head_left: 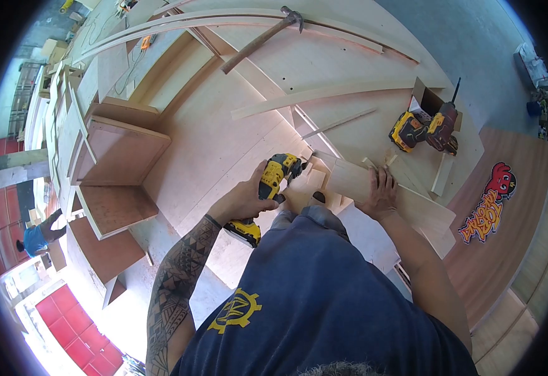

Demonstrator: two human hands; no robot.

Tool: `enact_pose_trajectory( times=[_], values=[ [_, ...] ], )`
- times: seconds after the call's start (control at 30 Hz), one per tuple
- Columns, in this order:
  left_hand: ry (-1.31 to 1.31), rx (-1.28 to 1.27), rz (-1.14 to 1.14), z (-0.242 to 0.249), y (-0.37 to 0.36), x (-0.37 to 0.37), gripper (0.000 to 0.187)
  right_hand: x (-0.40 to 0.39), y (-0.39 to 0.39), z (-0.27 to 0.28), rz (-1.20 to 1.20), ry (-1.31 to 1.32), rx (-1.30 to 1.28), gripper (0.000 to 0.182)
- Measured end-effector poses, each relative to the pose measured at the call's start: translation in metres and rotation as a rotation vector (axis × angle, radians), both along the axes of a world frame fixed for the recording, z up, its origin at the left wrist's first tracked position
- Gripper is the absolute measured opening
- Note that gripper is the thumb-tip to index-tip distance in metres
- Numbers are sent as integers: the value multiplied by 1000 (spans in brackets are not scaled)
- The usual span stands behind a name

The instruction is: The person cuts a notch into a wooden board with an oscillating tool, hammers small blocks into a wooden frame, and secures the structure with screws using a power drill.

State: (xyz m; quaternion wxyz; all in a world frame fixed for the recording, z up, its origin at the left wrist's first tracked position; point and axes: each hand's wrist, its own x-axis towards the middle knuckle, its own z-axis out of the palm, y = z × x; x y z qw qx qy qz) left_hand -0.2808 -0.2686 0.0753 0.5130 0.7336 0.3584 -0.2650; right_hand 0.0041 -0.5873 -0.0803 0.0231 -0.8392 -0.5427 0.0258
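Observation:
My left hand point(246, 197) is wrapped around a yellow-and-black cordless power tool point(276, 174). Its battery end shows below my wrist, and its dark nose points right, close to some small wood pieces point(318, 172) at a corner of the woodwork. My right hand point(382, 193) lies with fingers spread on a pale wooden board point(352, 177), pressing near its upper edge. Just beneath the tool, part of my feet point(284, 216) shows against the panel.
A hammer point(264, 39) lies on the large plywood panel point(224, 125). Two cordless drills point(434, 131) rest at right beside an open box point(425, 100). Long wood strips point(330, 95) cross the panels. Open cabinet boxes point(117, 150) stand left; a person in blue point(36, 241) is beyond.

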Motion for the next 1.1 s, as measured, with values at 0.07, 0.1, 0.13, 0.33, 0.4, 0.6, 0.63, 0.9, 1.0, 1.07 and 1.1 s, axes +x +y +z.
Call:
enact_pose_trajectory(
  times=[0.07,0.1,0.13,0.33,0.4,0.6,0.63,0.9,1.0,1.07,1.1],
  values=[
    [2,-19,-17,0,5,1,118,0,0,0,9,-15,6,115],
    [6,-23,-18,-1,7,1,118,0,0,-1,7,-11,2,115],
    [14,-32,-25,-1,10,2,119,0,0,-1,8,-14,13,115],
    [48,-35,-59,-3,18,9,116,1,0,-4,0,-5,19,110],
    [50,-23,-76,-4,19,12,116,1,-1,-4,-4,-4,18,109],
    [66,-12,-101,-7,20,20,116,1,0,-5,0,-32,29,109],
    [53,-6,-88,-8,19,21,119,0,-1,-4,-2,-24,18,109],
    [21,-14,-24,-34,8,21,121,-1,-2,-8,-24,-14,46,112],
    [-75,-51,82,-35,4,4,119,1,-3,-7,-49,0,43,113],
    [-152,34,61,-23,3,-6,118,-1,-4,-3,-28,55,20,116],
    [-217,54,53,-13,5,-2,121,-2,-5,-5,-57,58,29,116]
  ],
)
